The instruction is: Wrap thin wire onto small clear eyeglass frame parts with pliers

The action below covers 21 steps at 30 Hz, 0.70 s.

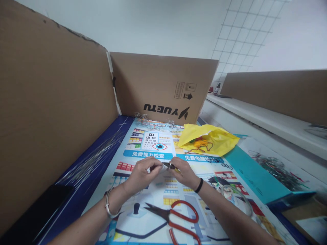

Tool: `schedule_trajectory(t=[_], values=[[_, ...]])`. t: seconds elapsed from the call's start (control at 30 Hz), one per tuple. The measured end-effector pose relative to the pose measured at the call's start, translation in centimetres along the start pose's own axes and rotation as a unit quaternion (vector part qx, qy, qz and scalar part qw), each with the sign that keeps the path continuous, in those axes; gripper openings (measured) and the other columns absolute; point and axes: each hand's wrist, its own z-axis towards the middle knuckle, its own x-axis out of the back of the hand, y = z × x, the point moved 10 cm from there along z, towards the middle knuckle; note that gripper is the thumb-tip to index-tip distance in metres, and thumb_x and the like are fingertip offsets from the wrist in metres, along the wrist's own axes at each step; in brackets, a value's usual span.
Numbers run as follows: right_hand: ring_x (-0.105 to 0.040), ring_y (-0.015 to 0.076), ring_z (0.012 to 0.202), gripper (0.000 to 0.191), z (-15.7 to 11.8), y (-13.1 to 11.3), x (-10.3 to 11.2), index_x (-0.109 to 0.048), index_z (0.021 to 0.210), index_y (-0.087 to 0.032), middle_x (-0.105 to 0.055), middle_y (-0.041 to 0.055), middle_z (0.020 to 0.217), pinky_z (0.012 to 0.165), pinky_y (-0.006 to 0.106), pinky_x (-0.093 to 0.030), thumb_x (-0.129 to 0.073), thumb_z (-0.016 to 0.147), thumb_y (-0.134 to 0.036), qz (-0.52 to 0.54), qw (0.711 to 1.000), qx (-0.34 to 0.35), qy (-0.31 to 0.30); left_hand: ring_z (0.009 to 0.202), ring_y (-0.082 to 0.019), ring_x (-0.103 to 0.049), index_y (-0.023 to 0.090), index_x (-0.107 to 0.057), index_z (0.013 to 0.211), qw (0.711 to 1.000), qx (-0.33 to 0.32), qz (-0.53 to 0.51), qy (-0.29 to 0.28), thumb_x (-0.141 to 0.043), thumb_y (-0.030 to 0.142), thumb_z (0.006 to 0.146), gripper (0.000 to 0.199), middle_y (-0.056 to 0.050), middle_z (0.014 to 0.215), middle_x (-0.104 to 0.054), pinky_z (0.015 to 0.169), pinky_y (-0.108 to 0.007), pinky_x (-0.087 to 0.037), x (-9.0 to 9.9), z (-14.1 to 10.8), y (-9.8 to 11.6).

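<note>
My left hand (143, 174) is closed in a pinch over the middle of the printed poster sheet (153, 185). Whatever sits between its fingertips is too small and blurred to make out. Close beside it, my right hand (185, 173) is wrapped round small pliers (173, 167) with yellowish handles. Their dark jaws point left and reach the left fingertips. Scissors with red handles (176, 217) lie on the poster below my hands, blades toward the left.
Long thin metal wires (94, 160) lie along the left. An open yellow bag (217, 139) holds orange and red pieces, back right. Tangled wire scraps (278, 170) sit at the right, a clear round dish (237, 199) nearer. Cardboard walls (153, 81) stand left and behind.
</note>
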Motion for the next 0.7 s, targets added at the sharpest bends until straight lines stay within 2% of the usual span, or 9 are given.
schedule_trajectory(t=[0.23, 0.47, 0.7], values=[[-0.047, 0.0147, 0.072, 0.006, -0.1, -0.1, 0.4, -0.052, 0.083, -0.018, -0.053, 0.0034, 0.074, 0.064, 0.027, -0.04, -0.048, 0.083, -0.024, -0.022, 0.999, 0.024, 0.008, 0.068, -0.011, -0.056, 0.016, -0.06, 0.075, 1.0, 0.004, -0.014, -0.005, -0.051, 0.009, 0.076, 0.012, -0.002, 0.071, -0.063, 0.065, -0.023, -0.043, -0.2, -0.1, -0.5], [-0.049, 0.0163, 0.076, 0.005, 0.2, 0.0, 0.9, -0.052, 0.084, -0.019, -0.055, 0.0049, 0.078, 0.068, 0.03, -0.043, -0.049, 0.081, -0.019, -0.037, 0.999, 0.014, 0.012, 0.064, -0.01, -0.055, 0.016, -0.06, 0.07, 0.995, 0.091, -0.038, -0.012, -0.051, 0.015, 0.076, 0.01, 0.0, 0.067, -0.061, 0.062, -0.022, -0.043, 0.0, 0.0, -2.6], [-0.051, 0.0149, 0.072, 0.005, 0.1, 0.1, 0.6, -0.053, 0.083, -0.019, -0.057, 0.004, 0.075, 0.064, 0.027, -0.043, -0.05, 0.079, -0.018, -0.057, 0.998, 0.015, 0.007, 0.062, -0.011, -0.052, 0.015, -0.059, 0.067, 0.979, 0.158, -0.111, -0.067, -0.053, 0.021, 0.075, 0.012, 0.0, 0.065, -0.059, 0.06, -0.022, -0.042, -1.3, -0.4, -3.9]])
